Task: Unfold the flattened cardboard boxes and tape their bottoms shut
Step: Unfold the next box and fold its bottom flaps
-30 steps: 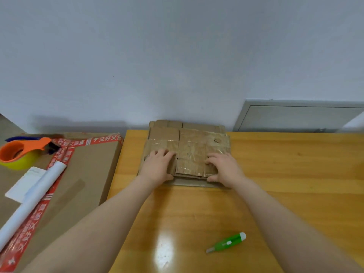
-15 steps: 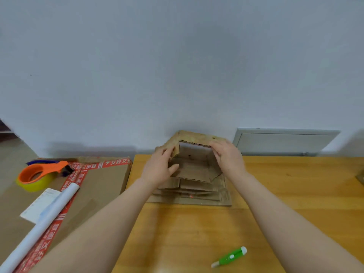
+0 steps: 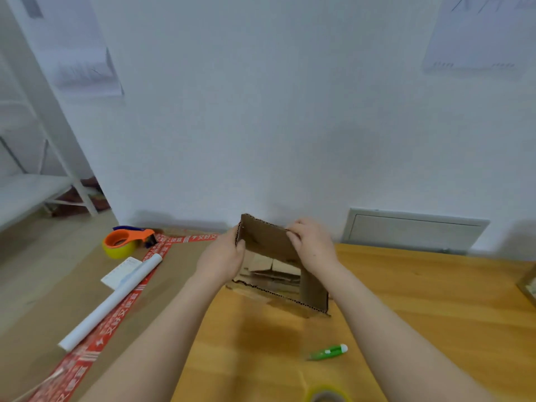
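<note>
Brown corrugated cardboard box (image 3: 268, 242), frame centre.
Left hand (image 3: 222, 261) and right hand (image 3: 314, 248) grip opposite sides, seemingly to square it over the wooden worktop (image 3: 420, 309).

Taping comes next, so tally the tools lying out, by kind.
Orange tape dispenser: 1
Loose yellow tape roll: 1
Green pen-shaped tool: 1
Total: 3

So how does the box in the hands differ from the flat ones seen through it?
The held box is opened into a tube; the flat boxes are folded. The left hand and right hand grip the held box; the flat boxes lie on the table. Both are brown cardboard.
</note>
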